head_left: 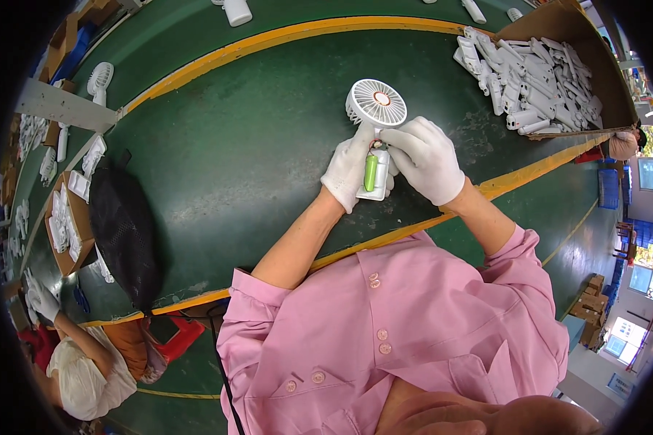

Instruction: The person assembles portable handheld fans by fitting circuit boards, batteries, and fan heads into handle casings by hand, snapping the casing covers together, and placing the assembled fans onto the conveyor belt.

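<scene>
Over the green workbench I hold a small white handheld fan [377, 104], its round slatted head pointing away from me. The handle is uncovered, and a green battery cell [371, 172] lies in its white shell, with thin wires near the neck. My left hand [346, 170], in a white glove, grips the handle from its left side. My right hand [429, 157], also gloved, pinches at the neck of the fan just under the head, where the wires are. Whether its fingertips hold a wire or the casing is hidden.
A cardboard box [617, 94] heaped with white plastic handle parts [537, 83] stands at the far right. To the left lie a black mesh bag [125, 235] and a smaller box [80, 250] of white parts. A co-worker's gloved hand [43, 299] shows at lower left.
</scene>
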The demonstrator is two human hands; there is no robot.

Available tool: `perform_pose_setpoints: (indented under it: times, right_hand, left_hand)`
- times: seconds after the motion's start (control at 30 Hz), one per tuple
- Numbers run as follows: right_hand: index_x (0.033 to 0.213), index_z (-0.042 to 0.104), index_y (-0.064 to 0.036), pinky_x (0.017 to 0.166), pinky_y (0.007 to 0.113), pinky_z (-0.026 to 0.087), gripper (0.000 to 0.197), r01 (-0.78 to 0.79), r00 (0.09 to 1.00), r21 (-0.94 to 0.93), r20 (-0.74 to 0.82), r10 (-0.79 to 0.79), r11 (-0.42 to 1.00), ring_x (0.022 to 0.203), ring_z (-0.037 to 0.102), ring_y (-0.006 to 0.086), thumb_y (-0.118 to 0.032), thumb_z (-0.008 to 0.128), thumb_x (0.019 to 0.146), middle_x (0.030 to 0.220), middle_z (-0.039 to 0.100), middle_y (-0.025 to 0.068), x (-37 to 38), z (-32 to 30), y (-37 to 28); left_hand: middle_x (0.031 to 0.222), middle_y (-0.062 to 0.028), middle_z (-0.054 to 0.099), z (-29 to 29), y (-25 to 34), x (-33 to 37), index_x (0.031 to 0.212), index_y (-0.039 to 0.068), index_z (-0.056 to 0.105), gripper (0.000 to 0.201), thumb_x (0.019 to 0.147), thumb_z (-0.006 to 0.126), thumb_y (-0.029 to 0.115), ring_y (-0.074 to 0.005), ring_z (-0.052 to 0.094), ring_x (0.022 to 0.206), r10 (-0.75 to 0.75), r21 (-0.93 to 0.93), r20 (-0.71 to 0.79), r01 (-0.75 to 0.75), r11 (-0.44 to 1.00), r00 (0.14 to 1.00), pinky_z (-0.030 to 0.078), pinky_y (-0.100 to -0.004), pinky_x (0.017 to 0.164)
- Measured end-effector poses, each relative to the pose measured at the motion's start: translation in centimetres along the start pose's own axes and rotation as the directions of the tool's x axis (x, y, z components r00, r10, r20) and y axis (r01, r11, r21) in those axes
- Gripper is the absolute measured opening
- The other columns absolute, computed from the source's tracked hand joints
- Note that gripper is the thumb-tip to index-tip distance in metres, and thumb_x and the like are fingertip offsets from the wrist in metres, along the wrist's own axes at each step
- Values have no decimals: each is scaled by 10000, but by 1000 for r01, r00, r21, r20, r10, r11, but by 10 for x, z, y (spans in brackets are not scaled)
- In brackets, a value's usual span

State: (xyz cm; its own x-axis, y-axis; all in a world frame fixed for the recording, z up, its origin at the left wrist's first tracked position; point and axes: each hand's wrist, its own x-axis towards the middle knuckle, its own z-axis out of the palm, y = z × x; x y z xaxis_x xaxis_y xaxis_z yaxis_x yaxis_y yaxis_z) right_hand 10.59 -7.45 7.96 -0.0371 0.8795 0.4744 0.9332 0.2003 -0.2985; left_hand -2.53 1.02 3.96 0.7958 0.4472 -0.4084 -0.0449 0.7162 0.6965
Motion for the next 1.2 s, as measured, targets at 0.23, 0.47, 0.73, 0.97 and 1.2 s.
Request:
perform_pose_setpoints:
  times: [0.23, 0.47, 0.73, 0.97, 1.2]
  right_hand:
    - [939, 657, -55, 657, 357, 458, 246, 22, 1000, -38, -6, -22, 999, 724, 559, 263, 8, 666, 701, 784, 584, 77, 0, 3, -1]
    - [963, 634, -76, 685, 342, 436, 264, 98, 989, -182, 128, -75, 978, 767, 544, 235, -53, 625, 701, 818, 559, 47, -2, 4, -4]
    - [1000, 627, -91, 722, 332, 433, 285, 169, 966, -232, 233, -114, 958, 834, 534, 217, -98, 592, 717, 835, 540, 23, -3, -10, 6]
    - [1028, 617, -108, 761, 329, 437, 304, 201, 964, -186, 210, -161, 962, 865, 536, 208, -118, 600, 724, 848, 532, 16, -10, -4, 13]
    - [1038, 627, -105, 764, 334, 443, 319, 191, 973, -88, 147, -177, 978, 840, 547, 223, -94, 606, 720, 853, 539, 26, -19, 7, 26]
  left_hand:
    - [627, -108, 589, -1, 0, 0, 876, 5, 580, 552, 920, 427, 534, -198, 588, 458, -19, -45, 5, 19, 999, 1000, 476, -296, 406]
    - [651, -110, 585, -3, -4, 3, 893, -9, 562, 446, 944, 426, 413, -213, 579, 454, -17, -16, -49, 16, 1000, 999, 475, -312, 397]
    - [709, -70, 588, -5, -9, 1, 967, 19, 551, 220, 894, 521, 224, -149, 585, 559, 22, 39, 215, -31, 999, 976, 483, -271, 491]
    - [766, -38, 589, -4, -23, 9, 1041, 24, 524, 285, 769, 599, -19, -120, 585, 609, 106, 124, 228, -137, 983, 968, 484, -262, 551]
    - [777, -81, 592, 9, -24, 9, 1046, -7, 455, 348, 727, 591, -42, -155, 617, 616, 211, 395, 46, -212, 894, 976, 508, -284, 545]
